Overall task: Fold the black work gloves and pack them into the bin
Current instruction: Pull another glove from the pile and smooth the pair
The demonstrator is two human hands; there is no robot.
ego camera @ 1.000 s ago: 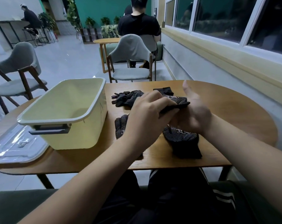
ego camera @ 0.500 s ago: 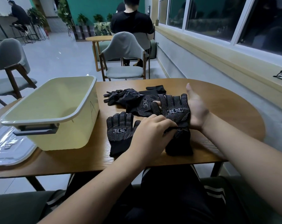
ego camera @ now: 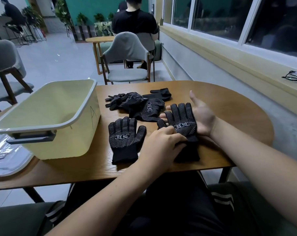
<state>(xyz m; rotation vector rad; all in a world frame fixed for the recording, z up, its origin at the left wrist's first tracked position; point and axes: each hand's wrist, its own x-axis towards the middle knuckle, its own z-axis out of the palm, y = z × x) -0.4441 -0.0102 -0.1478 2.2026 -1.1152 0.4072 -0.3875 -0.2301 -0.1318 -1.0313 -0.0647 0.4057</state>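
Head view suggests an early stage: the cream bin [ego camera: 73, 138] at the table's [ego camera: 229, 103] left edge shows no gloves, a flat glove [ego camera: 124, 138] lies near the front edge, a glove heap [ego camera: 139, 106] sits mid-table, and the left hand [ego camera: 161, 145] pinches the cuff of a dotted glove [ego camera: 181, 120] spread on the released, palm-up right hand [ego camera: 203, 116].

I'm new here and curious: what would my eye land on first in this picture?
Mid-table, the right hand lies open, palm up, under a dotted black glove whose cuff the left hand grips. Then the big pale yellow bin on the left, and a heap of black gloves beyond a flat glove.
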